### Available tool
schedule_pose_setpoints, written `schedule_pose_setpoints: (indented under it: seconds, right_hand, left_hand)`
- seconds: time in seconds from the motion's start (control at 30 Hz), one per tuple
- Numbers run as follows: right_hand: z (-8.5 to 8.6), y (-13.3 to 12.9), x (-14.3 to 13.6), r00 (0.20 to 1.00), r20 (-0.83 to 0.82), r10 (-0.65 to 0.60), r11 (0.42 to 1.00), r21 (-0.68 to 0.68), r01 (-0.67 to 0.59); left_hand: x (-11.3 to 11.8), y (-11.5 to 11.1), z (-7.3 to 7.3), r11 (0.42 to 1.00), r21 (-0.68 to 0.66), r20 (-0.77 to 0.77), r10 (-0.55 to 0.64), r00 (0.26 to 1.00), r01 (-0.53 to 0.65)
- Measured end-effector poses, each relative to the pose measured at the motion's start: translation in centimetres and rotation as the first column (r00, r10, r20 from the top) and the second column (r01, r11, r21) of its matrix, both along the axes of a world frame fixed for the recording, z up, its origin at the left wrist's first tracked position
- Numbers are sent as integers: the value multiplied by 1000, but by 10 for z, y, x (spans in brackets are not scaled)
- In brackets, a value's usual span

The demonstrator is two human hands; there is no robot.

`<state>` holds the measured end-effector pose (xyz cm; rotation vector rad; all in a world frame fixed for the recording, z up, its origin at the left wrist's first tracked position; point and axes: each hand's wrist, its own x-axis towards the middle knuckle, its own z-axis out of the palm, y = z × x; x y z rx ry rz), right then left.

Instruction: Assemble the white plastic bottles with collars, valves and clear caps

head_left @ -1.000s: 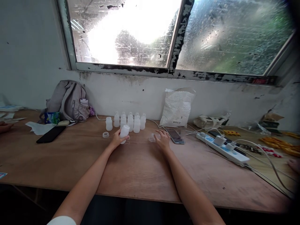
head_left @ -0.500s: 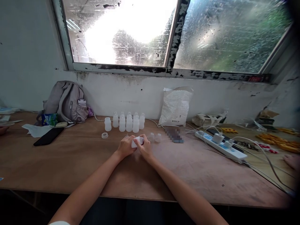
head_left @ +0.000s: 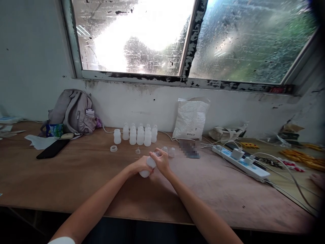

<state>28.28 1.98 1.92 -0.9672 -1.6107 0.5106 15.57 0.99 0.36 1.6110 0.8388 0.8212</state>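
Observation:
My left hand point(head_left: 140, 164) is wrapped round the body of a white translucent baby bottle point(head_left: 144, 174), which lies tilted with its base toward me. At its upper end my right hand point(head_left: 162, 160) has its fingers closed on the collar and clear teat, which are partly hidden by the fingers. Beyond my hands a clear teat point(head_left: 137, 150) stands on the table. A white collar ring point(head_left: 113, 148) lies farther left, in front of an open bottle point(head_left: 117, 136). Several bottles with teats point(head_left: 140, 135) stand grouped beside it. Two clear caps, one a dome cap point(head_left: 172, 152), sit just past my right hand.
A grey backpack point(head_left: 71, 113) and a black phone point(head_left: 53, 148) occupy the left of the table point(head_left: 76, 183). A white plastic bag point(head_left: 190, 118) leans on the wall. To the right lie a power strip point(head_left: 243, 164), cables and yellow pieces point(head_left: 296, 154); another person's hand point(head_left: 317, 179) shows at the edge.
The bottle has turned in my hands, so more of its body and base shows toward me. My right hand has shifted slightly up and right. The loose teat behind my hands is now uncovered.

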Motion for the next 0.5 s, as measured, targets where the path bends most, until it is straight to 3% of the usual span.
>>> schedule_pose_setpoints:
  seconds: [0.07,0.13,0.23,0.3,0.4,0.5]
  right_hand:
    - [5,-4,0,992,-65,111,992,-54,-114]
    - [10,-10,0,958,-141,249,958,-109,-265]
    - [17,-18,-1,895,-223,386,891,-163,-424]
    - [17,-20,-4,867,-250,432,850,-208,-483]
    - [9,-11,-7,838,-257,482,803,-254,-539]
    - [-4,9,-5,886,-177,428,856,-235,-461]
  left_hand:
    - [-2,-5,0,992,-78,11,-101,995,102]
    - [-4,-10,1,935,-231,130,-246,961,271]
    - [-8,-10,2,716,-408,429,-397,812,566]
    - [-14,-5,1,607,-429,531,-430,730,669]
    - [-30,7,-1,563,-436,558,-443,702,702]
    - [-49,19,-5,591,-434,571,-404,715,680]
